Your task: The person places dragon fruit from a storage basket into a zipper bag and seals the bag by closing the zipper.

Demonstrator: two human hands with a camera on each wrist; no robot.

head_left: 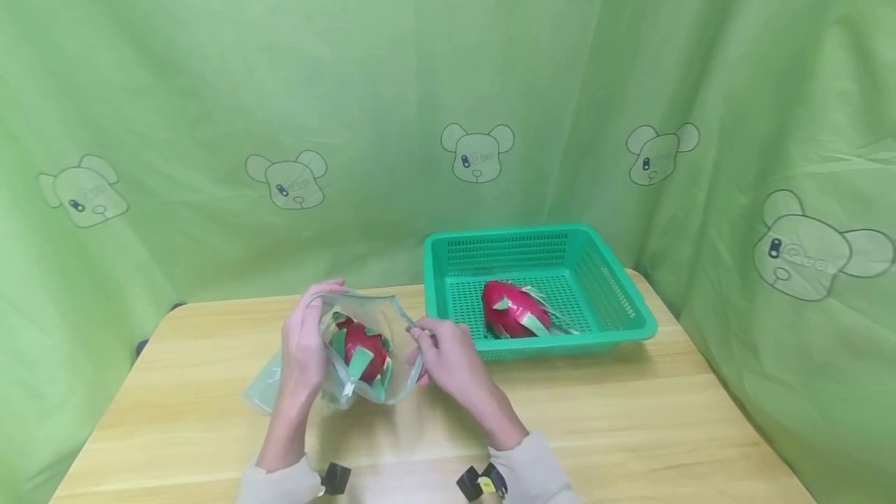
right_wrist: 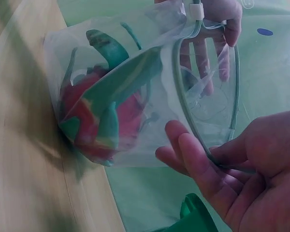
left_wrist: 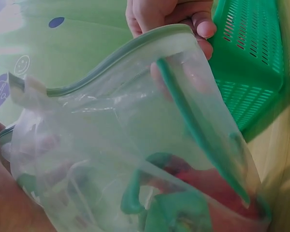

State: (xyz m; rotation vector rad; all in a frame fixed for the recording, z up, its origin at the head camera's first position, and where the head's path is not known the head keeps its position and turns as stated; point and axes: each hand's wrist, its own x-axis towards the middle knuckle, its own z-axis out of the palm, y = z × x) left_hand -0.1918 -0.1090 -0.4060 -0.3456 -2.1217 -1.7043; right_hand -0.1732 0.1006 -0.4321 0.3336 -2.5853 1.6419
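Observation:
A clear slider zip bag [head_left: 348, 391] is spread at its mouth between the two hands, with a red dragon fruit [head_left: 365, 352] with green scales inside. My left hand [head_left: 304, 341] holds the left side of the mouth; in the right wrist view its fingers [right_wrist: 201, 58] show through the film. The right edge of the mouth is pinched between thumb and fingers of my right hand [head_left: 451, 355]. A white slider [right_wrist: 196, 11] sits on the zip near the left hand. In the right wrist view, the fruit [right_wrist: 111, 116] lies at the bag's bottom, low over the table.
Right of the bag stands a green plastic basket [head_left: 542, 346] holding another dragon fruit [head_left: 514, 308]. Clear plastic [head_left: 264, 387] lies flat on the wooden table [head_left: 630, 411] beside the left wrist. A green curtain [head_left: 378, 61] surrounds the table's back and sides.

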